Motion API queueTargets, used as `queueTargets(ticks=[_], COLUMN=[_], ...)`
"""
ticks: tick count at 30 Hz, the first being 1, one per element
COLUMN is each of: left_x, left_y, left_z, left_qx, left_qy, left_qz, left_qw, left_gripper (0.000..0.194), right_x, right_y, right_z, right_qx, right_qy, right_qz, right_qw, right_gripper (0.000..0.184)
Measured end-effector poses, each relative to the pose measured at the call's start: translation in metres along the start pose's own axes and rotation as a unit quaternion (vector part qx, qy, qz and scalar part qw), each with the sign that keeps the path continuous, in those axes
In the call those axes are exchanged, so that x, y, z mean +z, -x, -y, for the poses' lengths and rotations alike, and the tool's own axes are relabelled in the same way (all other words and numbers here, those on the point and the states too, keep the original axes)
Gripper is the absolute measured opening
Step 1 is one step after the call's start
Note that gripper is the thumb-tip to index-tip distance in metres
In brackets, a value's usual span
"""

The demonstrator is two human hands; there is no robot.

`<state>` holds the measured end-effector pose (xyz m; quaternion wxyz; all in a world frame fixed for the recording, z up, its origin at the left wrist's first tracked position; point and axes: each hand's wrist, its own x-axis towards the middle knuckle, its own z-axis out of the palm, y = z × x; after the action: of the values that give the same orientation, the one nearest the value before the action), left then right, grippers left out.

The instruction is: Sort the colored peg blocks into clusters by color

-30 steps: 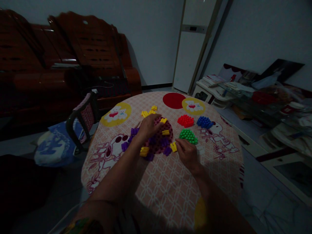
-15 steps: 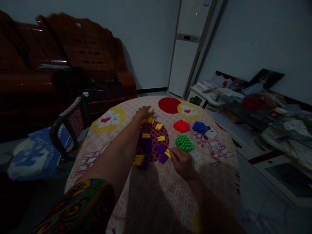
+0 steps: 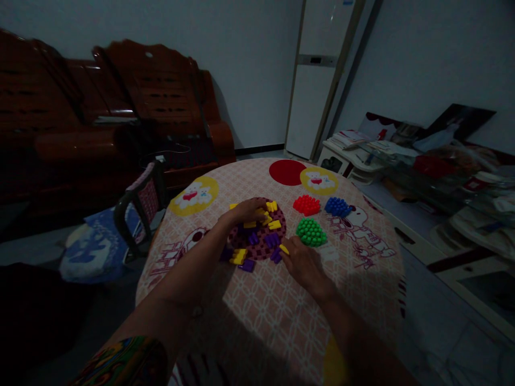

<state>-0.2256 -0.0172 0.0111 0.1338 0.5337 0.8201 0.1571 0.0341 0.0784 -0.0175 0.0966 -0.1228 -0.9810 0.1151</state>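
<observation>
A dark red round pegboard (image 3: 263, 240) lies on the table, strewn with yellow pieces (image 3: 274, 225) and purple pieces (image 3: 272, 239). My left hand (image 3: 244, 210) rests on the board's far left part, fingers curled over yellow pieces there. My right hand (image 3: 300, 261) sits at the board's near right edge, fingers pinched on a yellow piece (image 3: 284, 249). More yellow and purple pieces (image 3: 241, 259) lie at the board's near left rim. To the right stand a green peg cluster (image 3: 310, 231), a red peg cluster (image 3: 306, 204) and a blue peg cluster (image 3: 337, 206).
The round table (image 3: 273, 311) has a pink patterned cloth with cartoon prints and a red disc (image 3: 287, 172) at the far side. A small chair (image 3: 139, 201) stands left, a dark wooden sofa (image 3: 104, 123) behind, and cluttered low shelves (image 3: 426, 166) to the right.
My left hand has pulled back from the board's far side onto the board. My right hand stays at the near right edge. The camera view has shifted slightly.
</observation>
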Motion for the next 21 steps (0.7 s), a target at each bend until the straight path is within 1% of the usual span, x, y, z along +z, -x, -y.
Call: queueTargets(ticks=[2,5,9,13,17,19,21], left_x=[0.008,0.019,0.024,0.026,0.032,0.036,0.038], left_y=[0.021,0.046,0.067,0.075,0.073,0.072,0.071], left_z=[-0.011,-0.024,-0.035,-0.042,-0.05,-0.054,-0.056], left_qx=[0.019,0.007,-0.004,-0.024,-0.029,-0.034,-0.036], left_qy=[0.034,0.071,0.104,0.126,0.145,0.147,0.142], left_qz=[-0.024,-0.061,-0.095,-0.108,-0.123,-0.134,-0.149], left_qw=[0.999,0.996,0.99,0.986,0.981,0.979,0.978], left_gripper=[0.037,0.033,0.028,0.017,0.019,0.02,0.022], right_x=[-0.002,-0.006,-0.011,-0.013,-0.015,-0.014,-0.014], right_y=[-0.001,-0.002,-0.004,-0.008,-0.01,-0.007,0.0], right_z=[0.0,-0.003,-0.006,-0.005,-0.005,-0.008,-0.014], right_qx=[-0.007,-0.012,-0.012,-0.02,-0.02,-0.024,-0.036], right_qy=[0.006,0.001,0.01,0.019,0.021,-0.011,-0.072], right_qz=[0.022,0.042,0.064,0.082,0.082,0.068,0.041], right_qw=[1.0,0.999,0.998,0.996,0.996,0.997,0.996], right_gripper=[0.024,0.023,0.028,0.036,0.035,0.04,0.049])
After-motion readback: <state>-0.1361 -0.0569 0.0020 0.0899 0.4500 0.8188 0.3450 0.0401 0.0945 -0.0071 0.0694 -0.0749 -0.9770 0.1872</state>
